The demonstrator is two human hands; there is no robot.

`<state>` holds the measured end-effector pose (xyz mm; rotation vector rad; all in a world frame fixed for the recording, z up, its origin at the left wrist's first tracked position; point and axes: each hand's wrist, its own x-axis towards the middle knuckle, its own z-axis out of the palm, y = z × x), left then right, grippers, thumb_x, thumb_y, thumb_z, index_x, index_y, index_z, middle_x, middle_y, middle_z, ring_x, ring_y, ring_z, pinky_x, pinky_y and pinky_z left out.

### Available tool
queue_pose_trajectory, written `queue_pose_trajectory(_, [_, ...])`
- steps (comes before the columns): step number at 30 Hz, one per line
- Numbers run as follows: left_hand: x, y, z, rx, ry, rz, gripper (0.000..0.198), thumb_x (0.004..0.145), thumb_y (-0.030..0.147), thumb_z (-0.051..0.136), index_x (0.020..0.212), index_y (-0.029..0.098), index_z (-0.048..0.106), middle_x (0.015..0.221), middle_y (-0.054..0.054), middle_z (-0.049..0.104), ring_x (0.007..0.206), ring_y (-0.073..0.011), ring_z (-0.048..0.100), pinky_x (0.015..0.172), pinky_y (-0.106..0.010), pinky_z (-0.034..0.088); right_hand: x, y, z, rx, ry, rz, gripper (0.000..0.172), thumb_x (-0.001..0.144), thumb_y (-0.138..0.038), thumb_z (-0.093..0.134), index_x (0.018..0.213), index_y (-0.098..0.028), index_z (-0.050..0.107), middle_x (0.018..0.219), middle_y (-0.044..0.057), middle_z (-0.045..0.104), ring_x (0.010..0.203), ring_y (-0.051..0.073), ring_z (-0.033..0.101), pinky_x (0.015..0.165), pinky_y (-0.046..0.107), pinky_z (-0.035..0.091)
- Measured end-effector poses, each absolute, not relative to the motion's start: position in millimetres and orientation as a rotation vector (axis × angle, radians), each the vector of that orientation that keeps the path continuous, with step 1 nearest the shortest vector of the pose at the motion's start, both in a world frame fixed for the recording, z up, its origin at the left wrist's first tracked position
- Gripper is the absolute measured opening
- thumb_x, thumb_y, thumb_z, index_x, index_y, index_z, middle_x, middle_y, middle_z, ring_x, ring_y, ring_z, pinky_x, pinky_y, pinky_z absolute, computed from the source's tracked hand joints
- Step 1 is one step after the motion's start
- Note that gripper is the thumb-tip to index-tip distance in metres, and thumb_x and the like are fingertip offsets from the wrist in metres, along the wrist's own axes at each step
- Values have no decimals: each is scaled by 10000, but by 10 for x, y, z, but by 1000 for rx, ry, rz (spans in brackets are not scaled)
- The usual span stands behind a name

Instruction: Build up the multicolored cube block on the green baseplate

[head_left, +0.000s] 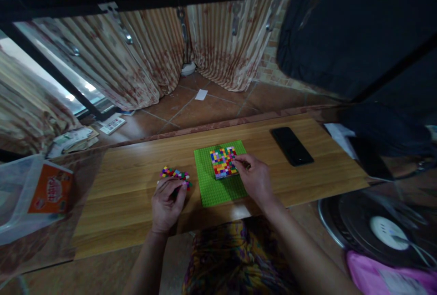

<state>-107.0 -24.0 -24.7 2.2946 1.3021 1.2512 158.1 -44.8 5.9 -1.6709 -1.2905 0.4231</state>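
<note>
A green baseplate [218, 190] lies on the wooden board in front of me. A square block of many small coloured bricks [223, 162] sits on its far half. My right hand [255, 180] rests at the block's right edge, fingers pinched together against it; what they hold is too small to name. My left hand [168, 203] lies left of the baseplate, fingers curled, touching a small pile of loose coloured bricks [175, 175].
A black phone [292, 146] lies on the wooden board [129, 195] to the right. A plastic bag with an orange packet [49, 189] sits at the left. A fan [382, 229] stands on the floor at the right. Curtains hang behind.
</note>
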Motion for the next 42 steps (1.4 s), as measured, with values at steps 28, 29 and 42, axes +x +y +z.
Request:
queue_pose_trajectory(28, [-1055,-244,-231,2283,1274,1262,49,862,190,662,899,220,674,842,-20,724,867,-177,664,826,-341,539,1604,-367,-103,-1559,-945,710,274,784,-458,683,804,-184,685,744,38,721,697,187,655,666,303,501])
queue_pose_trajectory(29, [-1054,-245,-230,2285,1273,1264,49,860,187,663,895,219,673,840,-19,723,866,-177,663,825,-340,539,1601,-364,-104,-1556,-944,708,270,781,-454,686,804,-184,684,741,36,719,693,186,653,666,303,500])
queue_pose_trajectory(42, [-1073,-221,-223,2319,1374,1317,93,898,254,602,942,211,672,915,-56,741,894,-202,682,861,-389,540,1625,-336,-180,-1518,-973,755,356,788,-536,668,820,-183,689,768,58,734,718,203,666,656,302,509])
